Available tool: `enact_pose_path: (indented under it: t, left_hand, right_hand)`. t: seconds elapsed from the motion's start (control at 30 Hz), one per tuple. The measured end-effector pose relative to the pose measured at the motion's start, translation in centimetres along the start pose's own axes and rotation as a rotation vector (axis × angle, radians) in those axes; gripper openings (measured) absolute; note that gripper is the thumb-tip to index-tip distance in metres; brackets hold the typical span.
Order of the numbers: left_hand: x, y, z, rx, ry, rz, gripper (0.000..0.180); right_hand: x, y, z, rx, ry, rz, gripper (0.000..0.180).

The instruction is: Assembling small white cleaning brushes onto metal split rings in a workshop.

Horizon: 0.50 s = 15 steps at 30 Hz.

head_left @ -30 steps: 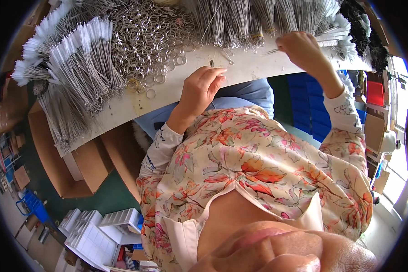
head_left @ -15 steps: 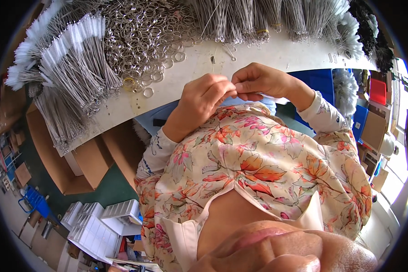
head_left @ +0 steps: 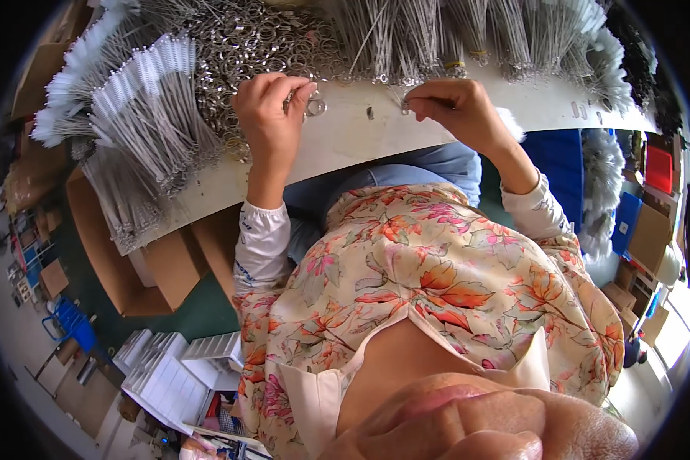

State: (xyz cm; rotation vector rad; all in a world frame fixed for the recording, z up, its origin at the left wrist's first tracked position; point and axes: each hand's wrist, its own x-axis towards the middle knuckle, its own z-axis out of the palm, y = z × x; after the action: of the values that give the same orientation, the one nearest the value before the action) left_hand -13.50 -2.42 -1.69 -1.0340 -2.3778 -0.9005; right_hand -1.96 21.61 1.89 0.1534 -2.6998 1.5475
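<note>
My left hand (head_left: pixel 272 111) is at the near edge of a heap of metal rings (head_left: pixel 264 34), with thumb and forefinger pinched on a ring. Another ring (head_left: pixel 315 107) shows just below the thumb tip. Over the table to the right, my right hand (head_left: pixel 460 107) has its fingers bent and pinched at the small looped end of a thin wire brush (head_left: pixel 404 107). White bristles (head_left: pixel 510 125) stick out beside the right wrist. The palm hides whether they belong to the same brush.
Bundles of white-bristled wire brushes (head_left: pixel 149 100) lie on the left of the white table (head_left: pixel 330 146). More wire bundles (head_left: pixel 387 38) line its far side. A cardboard box (head_left: pixel 134 268) stands below on the left, with blue bins (head_left: pixel 556 172) at the right.
My hands were together near the table edge; they have parted and moved forward over the table. The left went to the rings, the right to the loose wire loop.
</note>
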Motion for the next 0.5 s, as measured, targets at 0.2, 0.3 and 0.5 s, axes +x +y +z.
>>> enact_pose_path:
  t: [0.2,0.3,0.5]
  left_hand:
    - [0.6,3.4,-2.6,-1.365,0.159,-0.667,0.010]
    - [0.7,4.5,-3.0,-1.581,0.087,-0.637,0.013]
    - [0.9,5.8,-3.5,-1.108,0.109,-0.564,0.012]
  right_hand:
    - [3.0,-4.5,1.3,0.515,-0.068,0.027,0.017]
    - [3.8,-5.7,2.0,0.598,-0.038,-0.030,0.018]
    - [4.4,-6.3,3.2,0.675,-0.052,-0.125,0.014]
